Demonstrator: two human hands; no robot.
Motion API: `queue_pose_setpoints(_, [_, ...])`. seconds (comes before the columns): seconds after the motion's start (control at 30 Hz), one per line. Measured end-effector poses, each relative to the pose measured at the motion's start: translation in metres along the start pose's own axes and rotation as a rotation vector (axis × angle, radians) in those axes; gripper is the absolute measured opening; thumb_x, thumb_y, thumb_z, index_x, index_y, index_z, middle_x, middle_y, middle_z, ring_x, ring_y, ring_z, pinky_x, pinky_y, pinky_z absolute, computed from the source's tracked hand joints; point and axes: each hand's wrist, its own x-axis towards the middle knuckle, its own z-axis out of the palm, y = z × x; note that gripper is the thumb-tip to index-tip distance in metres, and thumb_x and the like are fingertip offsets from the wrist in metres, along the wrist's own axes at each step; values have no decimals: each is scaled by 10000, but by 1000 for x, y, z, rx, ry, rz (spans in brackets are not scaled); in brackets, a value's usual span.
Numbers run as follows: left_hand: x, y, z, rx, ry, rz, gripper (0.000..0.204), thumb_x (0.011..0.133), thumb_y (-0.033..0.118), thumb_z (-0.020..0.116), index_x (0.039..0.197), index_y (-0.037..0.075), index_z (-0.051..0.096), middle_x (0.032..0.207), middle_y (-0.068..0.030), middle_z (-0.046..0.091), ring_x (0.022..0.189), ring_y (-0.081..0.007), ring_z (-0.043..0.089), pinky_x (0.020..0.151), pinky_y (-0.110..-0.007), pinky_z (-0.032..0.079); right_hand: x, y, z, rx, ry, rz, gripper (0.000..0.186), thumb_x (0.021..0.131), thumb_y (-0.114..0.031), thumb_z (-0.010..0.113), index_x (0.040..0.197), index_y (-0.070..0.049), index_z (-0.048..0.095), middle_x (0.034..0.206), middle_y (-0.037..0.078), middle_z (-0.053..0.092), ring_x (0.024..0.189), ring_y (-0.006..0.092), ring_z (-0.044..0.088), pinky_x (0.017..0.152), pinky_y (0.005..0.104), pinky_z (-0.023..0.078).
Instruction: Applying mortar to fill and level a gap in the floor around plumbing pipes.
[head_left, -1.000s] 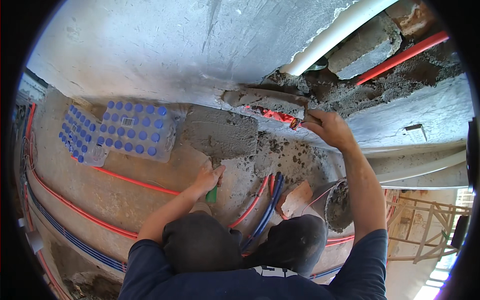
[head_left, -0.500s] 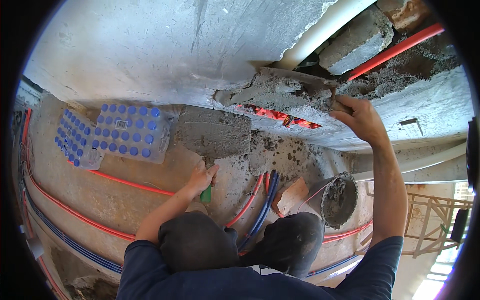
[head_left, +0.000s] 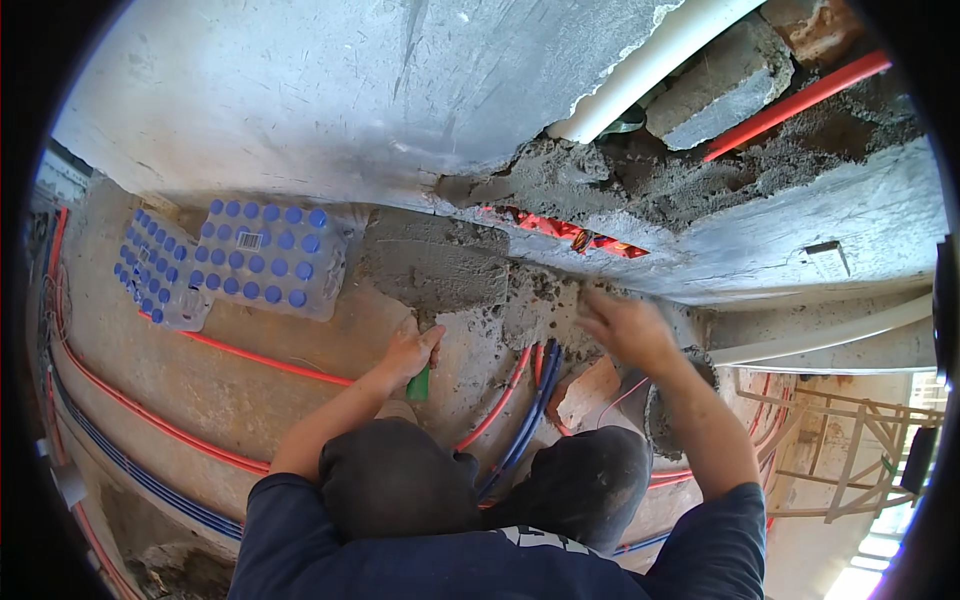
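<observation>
In my left hand (head_left: 412, 350), the fingers are closed round the green handle (head_left: 418, 385) of a flat grey mortar board (head_left: 435, 262), held low over the floor. Wet mortar coats its top. My right hand (head_left: 630, 328) is low to the right of the board, curled and smeared by motion. It holds a trowel, whose blade is hardly visible here. Ahead, rough fresh mortar (head_left: 550, 180) fills part of a broken groove in the wall (head_left: 300, 100). Below it, a slot shows red plastic and wires (head_left: 580, 238).
Bottle packs with blue caps (head_left: 258, 260) stand at left. Red pipes (head_left: 270, 360) and blue pipes (head_left: 528, 415) cross the floor. A mortar-caked bucket (head_left: 665, 420) lies partly behind my right forearm, near a brick piece (head_left: 585, 392). A wooden frame (head_left: 850, 450) stands at right.
My right hand has come down and left from the wall groove to the floor area beside the mortar board, taking the trowel off the wall. My left hand and the board have barely moved.
</observation>
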Motion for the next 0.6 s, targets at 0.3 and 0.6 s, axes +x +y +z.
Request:
queue_pose_setpoints(0.3, [-9, -4, -14, 124, 49, -58, 263, 904, 276, 627, 836, 37, 541, 657, -69, 570, 516, -159, 536, 487, -279, 446, 33, -61, 87, 641, 228, 203, 368, 842, -242, 633, 1124, -29, 534, 724, 127, 627, 653, 304, 612, 614, 397, 477])
queue_pose_setpoints(0.6, [-24, -42, -49, 37, 99, -86, 198, 893, 176, 610, 937, 7, 516, 662, -72, 552, 496, -162, 512, 455, -285, 433, 165, -103, 170, 1522, 806, 416, 200, 835, -193, 647, 825, 6, 632, 648, 17, 572, 573, 135, 428, 548, 282, 383])
